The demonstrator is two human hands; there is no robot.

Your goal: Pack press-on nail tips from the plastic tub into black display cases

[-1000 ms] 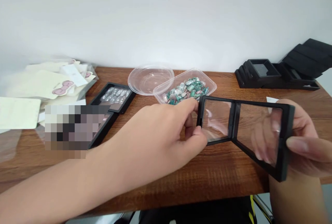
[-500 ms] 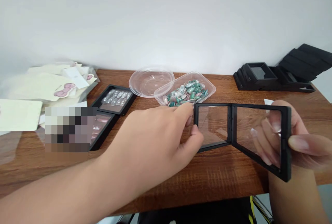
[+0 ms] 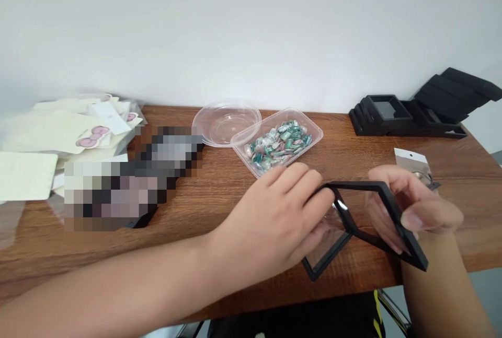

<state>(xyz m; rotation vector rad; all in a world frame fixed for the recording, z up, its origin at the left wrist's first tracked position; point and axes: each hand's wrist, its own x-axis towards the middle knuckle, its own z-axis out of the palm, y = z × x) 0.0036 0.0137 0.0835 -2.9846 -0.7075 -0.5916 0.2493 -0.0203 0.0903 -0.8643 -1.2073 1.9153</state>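
I hold a black hinged display case [image 3: 355, 225] with clear film windows, spread open and tilted over the front of the wooden table [image 3: 219, 191]. My left hand [image 3: 274, 223] grips its left half, fingers over the top edge, thumb underneath. My right hand [image 3: 411, 210] pinches the right half, thumb on the frame, fingers showing through the film. Just behind the hands sits a clear rectangular tub [image 3: 278, 142] full of several green, pink and silver press-on nails.
An empty round clear lid [image 3: 227, 124] lies beside the tub. Cream cards with pink bows [image 3: 70, 129] are piled at the left. Black cases [image 3: 415, 111] are stacked at the back right. A small clear bag [image 3: 415, 165] lies near my right hand.
The case has come down from facing me to lying flatter and lower near the table's front edge. Both hands moved down with it, and the left hand now covers more of its left half.
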